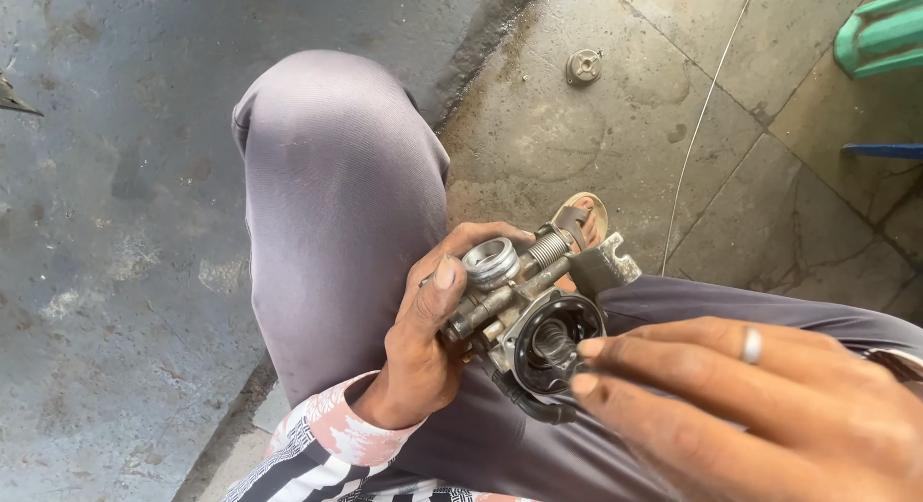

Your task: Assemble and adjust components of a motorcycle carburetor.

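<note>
- The left hand is wrapped around a small metal carburettor, thumb pressed across the near side of the body and fingers curled round the far side; it is a firm clasp, and the part is held up above the lap, not resting on anything.
- From that grip the carburettor runs up and to the right: its long axis goes from the brass-coloured fitting under the thumb towards the coil return spring and the bracket at the far end.
- A round open throat stands just above the thumb, ringed in bright metal.
- Below and right of the grip sits a black circular housing, facing the camera, with a small spring standing in its middle.
- The right hand comes in from the right, fingers stretched out and loosely together, holding nothing that can be seen; its fingertips lie at the rim of the black housing, touching or all but touching it. A ring sits on one finger.
- So the right hand is the nearer one to the housing and its spring, which lie directly ahead of its fingertips, to the left.
- Beyond the grip, well apart on the stained concrete floor, lies a small round metal cap, with a thin wire trailing past it.
- A sandalled foot shows just behind the spring end of the part.
</note>
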